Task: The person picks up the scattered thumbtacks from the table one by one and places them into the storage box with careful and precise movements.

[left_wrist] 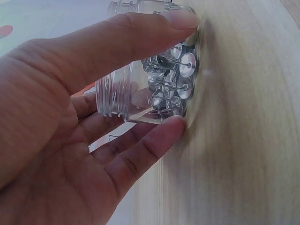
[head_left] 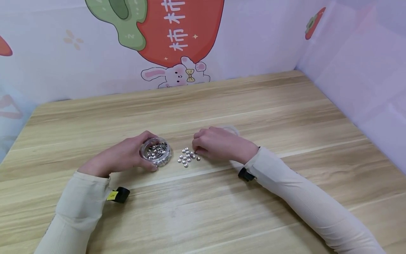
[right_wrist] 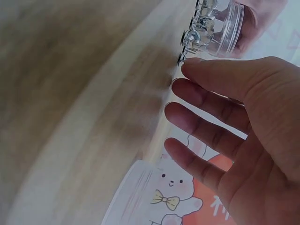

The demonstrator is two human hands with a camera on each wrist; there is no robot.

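My left hand (head_left: 127, 151) grips a small clear plastic jar (head_left: 165, 161) around its side, thumb and fingers on opposite walls. Silver thumbtacks (left_wrist: 171, 86) fill the lower part of the jar, which has a threaded, uncovered mouth. To the right of it, a loose group of thumbtacks (head_left: 184, 158) lies on the table, most with round heads up. My right hand (head_left: 219, 143) reaches down at the right edge of this group. Its fingers (right_wrist: 187, 119) are extended and spread slightly, the thumb tip right beside a thumbtack (right_wrist: 181, 58).
A clear round lid (head_left: 231, 130) lies on the wooden table (head_left: 177, 218) just behind my right hand, partly hidden by it. A printed cloth (head_left: 253, 38) with a persimmon and a rabbit stands along the table's back edge and right side.
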